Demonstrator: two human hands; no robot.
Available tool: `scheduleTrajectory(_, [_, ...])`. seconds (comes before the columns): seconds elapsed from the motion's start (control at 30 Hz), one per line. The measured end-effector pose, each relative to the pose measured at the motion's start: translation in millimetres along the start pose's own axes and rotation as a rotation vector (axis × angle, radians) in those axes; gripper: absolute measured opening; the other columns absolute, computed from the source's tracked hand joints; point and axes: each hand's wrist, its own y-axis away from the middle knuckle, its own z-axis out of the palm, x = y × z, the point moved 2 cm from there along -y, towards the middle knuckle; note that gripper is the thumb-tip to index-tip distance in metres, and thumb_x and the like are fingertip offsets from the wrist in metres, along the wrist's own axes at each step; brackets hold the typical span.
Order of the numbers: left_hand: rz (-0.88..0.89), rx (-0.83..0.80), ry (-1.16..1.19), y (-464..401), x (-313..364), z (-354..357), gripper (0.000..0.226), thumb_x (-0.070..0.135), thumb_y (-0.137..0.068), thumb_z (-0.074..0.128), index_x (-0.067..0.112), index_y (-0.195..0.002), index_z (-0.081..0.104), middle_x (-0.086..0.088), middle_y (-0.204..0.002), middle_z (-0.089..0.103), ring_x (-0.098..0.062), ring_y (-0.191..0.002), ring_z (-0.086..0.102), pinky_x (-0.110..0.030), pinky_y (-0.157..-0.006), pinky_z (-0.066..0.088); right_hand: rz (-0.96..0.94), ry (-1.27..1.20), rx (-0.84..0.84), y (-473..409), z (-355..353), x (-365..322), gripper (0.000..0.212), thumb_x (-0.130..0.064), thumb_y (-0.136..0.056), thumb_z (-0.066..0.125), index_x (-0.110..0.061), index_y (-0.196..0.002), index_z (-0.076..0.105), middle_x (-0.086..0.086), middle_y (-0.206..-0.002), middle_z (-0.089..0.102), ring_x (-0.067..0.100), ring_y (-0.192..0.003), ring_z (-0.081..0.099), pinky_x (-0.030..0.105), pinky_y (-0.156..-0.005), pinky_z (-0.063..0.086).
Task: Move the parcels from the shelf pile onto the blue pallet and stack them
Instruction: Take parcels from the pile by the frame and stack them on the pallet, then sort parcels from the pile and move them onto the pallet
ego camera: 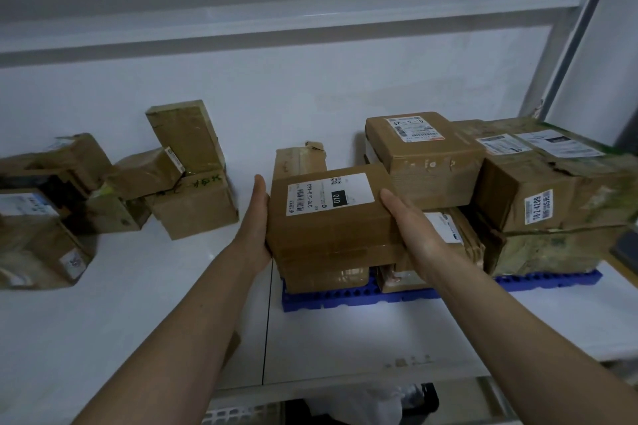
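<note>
Brown cardboard fills your hands: you hold the parcel with the 070 label (331,217) over the left end of the blue pallet (348,300). Your left hand (253,228) lies flat against its left side, fingers straight. Your right hand (411,228) lies flat against its right side, fingers straight too. You are squeezing it between two open palms, not gripping it.

The parcel sits on or just above two flatter parcels on the pallet; you cannot tell if it touches them yet.

What could go wrong? If you ease the squeeze too soon, the box could slip down and land crooked. It leans a little now, so it could slide off the front of the pallet. Pushed too far back, it could knock the torn upright box (298,159) behind it. Pushed right, it could bump the labelled box (424,155) on top of the pallet stack.

Left of the pallet, well apart, the shelf pile (103,197) waits with more parcels, some crushed and leaning.

The pallet rests on a white shelf board (138,286), smooth and a bit shiny. Behind it is a white wall, and a grey metal post (566,45) rises to the pallet's right.
</note>
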Motion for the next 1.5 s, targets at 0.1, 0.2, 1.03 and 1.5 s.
scheduleTrajectory(0.1, [-0.010, -0.012, -0.036, -8, 3, -1, 0.068, 0.070, -0.091, 0.025, 0.025, -0.089, 0.076, -0.008, -0.094, 0.075, -0.020, -0.081, 0.073, -0.039, -0.078, 0.053, -0.007, 0.052, 0.013, 2, 2, -1, 0.056, -0.060, -0.091, 0.043, -0.031, -0.138, 0.043, -0.002, -0.127, 0.057, 0.018, -0.113, 0.054, 0.039, -0.101, 0.040])
scheduleTrajectory(0.2, [-0.025, -0.001, -0.072, -15, 2, -5, 0.061, 0.067, -0.092, 0.029, 0.023, -0.109, 0.069, -0.009, -0.103, 0.074, -0.023, -0.091, 0.071, -0.038, -0.079, 0.054, -0.013, 0.078, 0.013, 2, 3, -3, 0.057, -0.059, -0.091, 0.043, -0.030, -0.140, 0.040, -0.001, -0.127, 0.055, 0.018, -0.111, 0.053, 0.034, -0.093, 0.039])
scheduleTrajectory(1.03, [-0.136, 0.010, 0.003, -33, -5, -10, 0.018, 0.023, -0.093, 0.058, 0.013, -0.102, 0.069, -0.008, -0.087, 0.076, -0.023, -0.081, 0.070, -0.036, -0.071, 0.055, -0.022, 0.121, 0.033, -7, 6, -6, 0.054, -0.050, -0.091, 0.050, -0.027, -0.139, 0.037, -0.009, -0.101, 0.053, 0.006, -0.088, 0.053, 0.025, -0.067, 0.042])
scheduleTrajectory(1.5, [0.100, 0.177, -0.518, -33, 29, -10, 0.052, 0.045, -0.095, 0.049, 0.018, -0.140, 0.043, -0.003, -0.138, 0.050, -0.026, -0.133, 0.042, -0.044, -0.107, 0.036, -0.367, 0.645, 0.166, -6, -2, -44, 0.063, -0.037, -0.089, 0.061, -0.018, -0.143, 0.034, 0.002, -0.138, 0.046, 0.018, -0.122, 0.046, 0.036, -0.097, 0.042])
